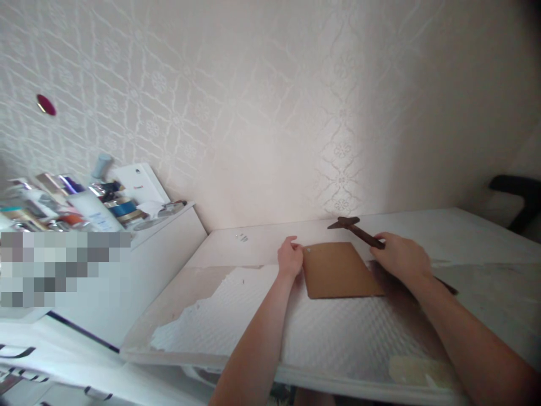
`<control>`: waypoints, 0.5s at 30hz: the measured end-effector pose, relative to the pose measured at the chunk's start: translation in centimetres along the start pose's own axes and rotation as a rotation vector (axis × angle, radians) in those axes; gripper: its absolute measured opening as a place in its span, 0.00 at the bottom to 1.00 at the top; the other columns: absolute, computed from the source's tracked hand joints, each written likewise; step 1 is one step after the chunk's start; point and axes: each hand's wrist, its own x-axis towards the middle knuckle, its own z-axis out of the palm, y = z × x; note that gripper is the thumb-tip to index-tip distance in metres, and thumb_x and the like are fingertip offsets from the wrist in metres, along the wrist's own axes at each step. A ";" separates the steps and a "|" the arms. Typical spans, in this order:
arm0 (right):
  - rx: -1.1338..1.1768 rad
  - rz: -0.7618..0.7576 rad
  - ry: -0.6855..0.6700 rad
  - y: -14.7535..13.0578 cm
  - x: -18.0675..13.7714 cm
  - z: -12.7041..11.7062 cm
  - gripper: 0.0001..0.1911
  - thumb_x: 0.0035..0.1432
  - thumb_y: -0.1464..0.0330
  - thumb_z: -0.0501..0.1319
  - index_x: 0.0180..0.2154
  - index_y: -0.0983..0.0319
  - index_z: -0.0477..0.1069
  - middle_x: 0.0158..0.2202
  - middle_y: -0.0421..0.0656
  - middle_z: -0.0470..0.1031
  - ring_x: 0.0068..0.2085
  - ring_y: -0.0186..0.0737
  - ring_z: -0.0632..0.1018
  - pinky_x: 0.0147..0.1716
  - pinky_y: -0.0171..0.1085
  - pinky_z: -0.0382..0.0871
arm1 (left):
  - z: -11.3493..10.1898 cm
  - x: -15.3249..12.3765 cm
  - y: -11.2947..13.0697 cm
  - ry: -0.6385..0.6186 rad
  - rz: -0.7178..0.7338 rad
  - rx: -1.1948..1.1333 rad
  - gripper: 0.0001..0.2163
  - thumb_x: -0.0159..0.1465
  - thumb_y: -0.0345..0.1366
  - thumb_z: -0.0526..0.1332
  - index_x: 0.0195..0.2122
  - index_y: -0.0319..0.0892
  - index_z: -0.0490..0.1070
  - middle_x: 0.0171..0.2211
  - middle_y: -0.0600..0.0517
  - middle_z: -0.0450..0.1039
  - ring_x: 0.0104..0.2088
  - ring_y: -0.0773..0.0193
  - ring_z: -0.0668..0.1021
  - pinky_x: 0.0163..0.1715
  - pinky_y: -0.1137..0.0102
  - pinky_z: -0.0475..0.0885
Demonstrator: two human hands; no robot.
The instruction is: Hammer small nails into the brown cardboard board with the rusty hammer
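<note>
A brown board (340,270) lies flat on a white panel (236,316). My left hand (289,257) rests at the board's far left corner, fingers pinched together near a small nail there; the nail is too small to make out clearly. My right hand (402,257) is wrapped round the handle of a dark rusty hammer (354,227). The hammer's head hangs just beyond the board's far edge, close to the wall.
A patterned wall rises right behind the panel. A white cabinet (169,237) at the left carries several bottles and tubes (91,206). A few small metal bits (241,237) lie on the panel's far strip. A dark chair part (519,194) shows at the right.
</note>
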 end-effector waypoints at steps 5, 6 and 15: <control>-0.022 0.075 -0.032 0.5 0.3 0.2 0.19 0.55 0.64 0.50 0.45 0.61 0.72 0.36 0.53 0.77 0.38 0.56 0.77 0.32 0.45 0.67 | -0.1 0.0 -0.2 0.018 0.056 0.086 0.16 0.59 0.26 0.54 0.48 0.37 0.68 0.40 0.45 0.75 0.41 0.63 0.76 0.45 0.69 0.67; -0.024 0.086 -0.034 0.6 0.3 0.2 0.20 0.56 0.64 0.50 0.46 0.60 0.72 0.36 0.53 0.77 0.38 0.56 0.77 0.32 0.45 0.67 | -0.1 0.0 -0.2 0.024 0.060 0.097 0.16 0.59 0.26 0.54 0.48 0.37 0.68 0.40 0.45 0.75 0.41 0.63 0.76 0.45 0.69 0.67; -0.048 0.048 0.005 0.6 0.1 0.7 0.19 0.54 0.64 0.52 0.44 0.60 0.74 0.39 0.54 0.75 0.37 0.55 0.77 0.31 0.45 0.68 | 0.0 -0.2 -0.7 0.046 0.084 0.123 0.16 0.58 0.26 0.54 0.48 0.37 0.68 0.39 0.46 0.75 0.42 0.62 0.75 0.46 0.69 0.67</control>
